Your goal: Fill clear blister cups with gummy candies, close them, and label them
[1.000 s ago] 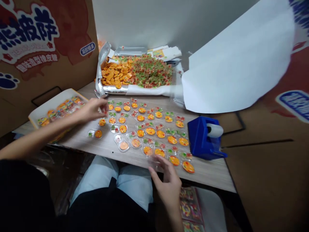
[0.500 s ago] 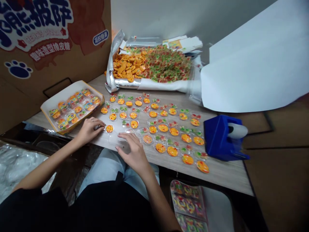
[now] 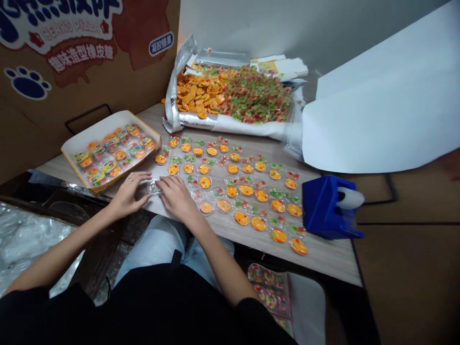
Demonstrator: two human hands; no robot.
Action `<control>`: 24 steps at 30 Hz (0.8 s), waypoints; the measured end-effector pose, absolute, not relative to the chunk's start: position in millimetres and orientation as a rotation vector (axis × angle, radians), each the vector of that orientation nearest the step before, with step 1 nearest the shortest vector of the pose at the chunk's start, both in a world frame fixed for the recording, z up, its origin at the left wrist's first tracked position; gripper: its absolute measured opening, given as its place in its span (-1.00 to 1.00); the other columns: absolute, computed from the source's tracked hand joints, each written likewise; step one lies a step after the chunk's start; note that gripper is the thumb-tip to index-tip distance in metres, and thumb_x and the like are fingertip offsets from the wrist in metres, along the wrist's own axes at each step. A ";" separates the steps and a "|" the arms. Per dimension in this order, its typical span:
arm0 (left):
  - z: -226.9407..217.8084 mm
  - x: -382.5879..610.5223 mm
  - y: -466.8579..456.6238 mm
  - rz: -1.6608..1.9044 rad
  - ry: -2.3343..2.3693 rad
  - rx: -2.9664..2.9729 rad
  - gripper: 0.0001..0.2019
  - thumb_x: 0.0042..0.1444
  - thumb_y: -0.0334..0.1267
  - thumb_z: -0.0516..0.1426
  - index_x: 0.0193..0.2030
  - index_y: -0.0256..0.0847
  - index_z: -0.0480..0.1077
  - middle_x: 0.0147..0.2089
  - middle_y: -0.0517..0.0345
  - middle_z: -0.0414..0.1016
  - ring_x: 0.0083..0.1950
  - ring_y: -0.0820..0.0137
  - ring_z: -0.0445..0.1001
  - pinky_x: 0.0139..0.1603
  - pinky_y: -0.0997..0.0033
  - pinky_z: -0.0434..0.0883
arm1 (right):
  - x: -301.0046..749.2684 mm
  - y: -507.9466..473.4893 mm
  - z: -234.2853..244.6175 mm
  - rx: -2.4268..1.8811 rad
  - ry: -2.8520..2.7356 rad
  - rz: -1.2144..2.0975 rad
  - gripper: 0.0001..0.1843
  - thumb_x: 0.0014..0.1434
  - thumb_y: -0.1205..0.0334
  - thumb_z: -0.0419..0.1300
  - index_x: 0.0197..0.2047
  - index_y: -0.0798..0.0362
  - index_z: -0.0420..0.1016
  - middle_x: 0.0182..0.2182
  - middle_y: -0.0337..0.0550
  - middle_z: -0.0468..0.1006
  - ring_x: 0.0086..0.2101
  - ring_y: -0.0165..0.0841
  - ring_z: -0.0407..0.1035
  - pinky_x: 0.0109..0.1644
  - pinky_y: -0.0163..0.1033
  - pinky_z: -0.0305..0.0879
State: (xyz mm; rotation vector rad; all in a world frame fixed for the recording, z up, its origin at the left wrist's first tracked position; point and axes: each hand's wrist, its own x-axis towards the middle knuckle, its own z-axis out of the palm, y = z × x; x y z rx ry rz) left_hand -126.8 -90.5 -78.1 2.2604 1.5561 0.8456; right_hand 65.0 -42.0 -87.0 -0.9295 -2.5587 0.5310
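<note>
A small clear plastic candy case [image 3: 155,187] lies low over the near left of the table, with green candy showing through it. From its left side my left hand [image 3: 130,194] curves around it, thumb and forefinger at its edges. My right hand [image 3: 177,197] has its bent fingers on the right end, covering part of the case. Beside my right hand an open clear case with a round orange gummy [image 3: 206,207] lies on the table [image 3: 247,242]. Several more open cases, with orange discs and red and green gummies, spread to the right.
A cardboard tray [image 3: 67,152] of filled cases stands left. Behind are a foil bag [image 3: 194,120] of orange gummies [image 3: 196,93] and a heap of red-green packets [image 3: 257,96]. A blue tape dispenser [image 3: 321,206] stands right; a large printed carton [image 3: 118,81] borders the left.
My right hand has moved left onto the case, from above the table beside it. The case near my left hand, which lay open with an orange gummy showing, is now between both hands.
</note>
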 end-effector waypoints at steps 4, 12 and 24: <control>-86.9 -134.0 -85.2 0.719 1.464 2.348 -0.82 0.28 -0.21 0.02 -0.11 -0.14 0.41 0.04 -0.06 0.50 0.12 0.26 0.42 0.17 0.13 0.39 | 55.3 -47.7 -104.6 -0.923 -2.614 0.486 -0.52 0.28 0.49 -0.13 0.20 0.31 0.34 0.27 0.26 0.27 0.29 -0.10 0.12 0.36 0.10 0.07; -93.8 -127.9 -103.4 0.777 1.457 2.367 -0.78 0.27 -0.29 0.01 -0.05 -0.18 0.44 0.17 -0.11 0.46 0.25 0.21 0.37 0.20 0.07 0.40 | 69.1 -64.6 -113.0 -0.888 -2.704 0.504 0.03 0.14 -0.24 0.18 0.39 0.37 -0.01 0.39 0.43 -0.12 0.39 0.10 -0.24 0.39 0.22 -0.09; -12.4 -187.5 7.0 0.431 1.890 2.402 -0.69 0.07 -0.44 0.18 -0.01 -0.33 0.43 -0.10 0.11 0.52 -0.11 0.41 0.40 -0.01 0.44 0.34 | 56.1 -84.5 -110.4 -0.878 -2.689 0.537 0.13 0.12 -0.41 0.03 0.40 0.38 -0.05 0.40 0.36 -0.13 0.41 -0.02 -0.33 0.43 0.12 -0.20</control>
